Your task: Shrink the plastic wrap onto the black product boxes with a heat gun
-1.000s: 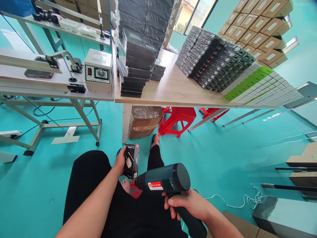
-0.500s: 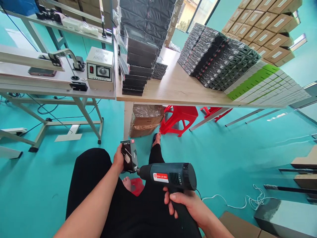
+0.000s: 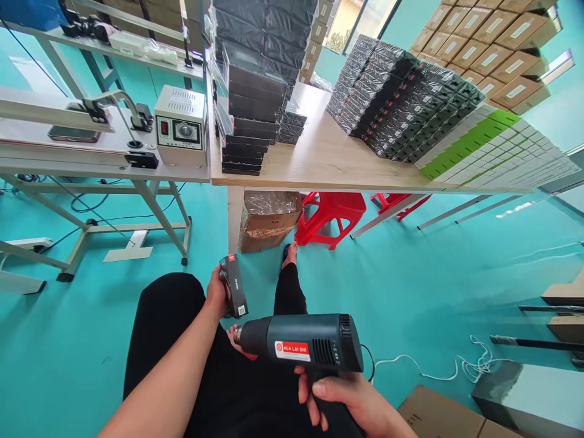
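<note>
My left hand [image 3: 216,293] is closed around a small dark retail box [image 3: 235,287], held upright above my lap with its narrow side towards me. That box has a red mark at its top and a white label low down. My right hand [image 3: 337,395] grips the handle of a dark heat gun [image 3: 301,340] bearing a red and white sticker. The metal nozzle points left, just below the box and apart from it. From the back of the gun runs a black cord.
Ahead stands a wooden table [image 3: 328,164] with dark boxes [image 3: 250,91] stacked on it. A sealing machine with its control box [image 3: 181,125] is at left. Under the table are a carton [image 3: 269,222] and a red stool [image 3: 333,216]. White cable [image 3: 438,378] lies on the floor at right.
The box in my left hand has turned, so its narrow side now faces me instead of its printed front. My right hand has shifted the heat gun slightly left and down.
</note>
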### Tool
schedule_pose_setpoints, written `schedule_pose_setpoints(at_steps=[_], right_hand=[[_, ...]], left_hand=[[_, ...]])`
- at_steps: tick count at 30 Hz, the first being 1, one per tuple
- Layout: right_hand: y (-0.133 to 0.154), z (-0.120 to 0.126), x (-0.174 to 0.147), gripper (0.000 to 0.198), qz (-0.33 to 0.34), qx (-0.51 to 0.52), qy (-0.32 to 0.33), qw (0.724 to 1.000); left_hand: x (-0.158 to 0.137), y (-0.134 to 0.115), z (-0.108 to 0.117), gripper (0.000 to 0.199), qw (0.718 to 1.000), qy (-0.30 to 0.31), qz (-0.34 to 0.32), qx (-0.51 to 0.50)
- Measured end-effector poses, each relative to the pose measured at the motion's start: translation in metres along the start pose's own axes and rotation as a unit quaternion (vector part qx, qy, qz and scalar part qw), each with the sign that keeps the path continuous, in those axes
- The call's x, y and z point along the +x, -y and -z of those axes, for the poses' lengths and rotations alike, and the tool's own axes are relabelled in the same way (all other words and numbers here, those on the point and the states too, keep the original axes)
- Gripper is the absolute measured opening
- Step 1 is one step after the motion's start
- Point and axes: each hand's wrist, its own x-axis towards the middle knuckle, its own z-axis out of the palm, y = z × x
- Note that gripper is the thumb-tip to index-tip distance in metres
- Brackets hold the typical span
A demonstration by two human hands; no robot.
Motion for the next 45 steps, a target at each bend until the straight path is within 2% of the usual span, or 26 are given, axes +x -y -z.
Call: schedule_pose_setpoints(at_steps=[2, 5, 9, 11, 14, 16, 18, 25, 32, 40, 45], right_hand=[[-0.002, 0.007, -0.004, 0.037, 0.001, 0.007, 0.008, 1.0], [-0.005, 0.018, -0.005, 0.035, 0.016, 0.052, -0.034, 0.998], [-0.012, 0.034, 0.006, 0.032, 0.029, 0.159, -0.107, 0.981], [-0.014, 0.042, 0.013, 0.03, 0.034, 0.223, -0.133, 0.965], [-0.012, 0.052, 0.021, 0.029, 0.042, 0.285, -0.16, 0.944], [-0.008, 0.055, 0.023, 0.028, 0.045, 0.306, -0.169, 0.936], [-0.003, 0.055, 0.026, 0.027, 0.054, 0.319, -0.171, 0.93], [0.01, 0.043, 0.038, 0.026, 0.062, 0.35, -0.135, 0.925], [0.015, 0.038, 0.044, 0.025, 0.059, 0.36, -0.114, 0.924], [0.02, 0.04, 0.051, 0.027, 0.067, 0.338, -0.092, 0.934], [0.031, 0.028, 0.067, 0.027, 0.075, 0.262, -0.102, 0.957]], left_hand=[[0.001, -0.003, 0.005, 0.047, 0.998, 0.059, 0.031, -0.021], [0.006, -0.004, 0.013, 0.035, 0.979, 0.163, 0.106, -0.058], [0.002, -0.003, 0.012, 0.025, 0.959, 0.225, 0.162, -0.05], [-0.008, -0.004, 0.005, 0.034, 0.945, 0.257, 0.196, -0.051], [-0.029, -0.008, -0.006, 0.065, 0.922, 0.297, 0.243, -0.054], [-0.042, -0.011, -0.012, 0.076, 0.922, 0.295, 0.245, -0.05], [-0.05, -0.013, -0.017, 0.077, 0.93, 0.282, 0.232, -0.038], [-0.051, -0.011, -0.017, 0.054, 0.943, 0.253, 0.218, -0.013], [-0.049, -0.008, -0.015, 0.054, 0.936, 0.257, 0.242, -0.019], [-0.047, -0.007, -0.017, 0.056, 0.936, 0.254, 0.242, 0.005], [-0.04, -0.004, -0.014, 0.053, 0.933, 0.256, 0.254, 0.012]])
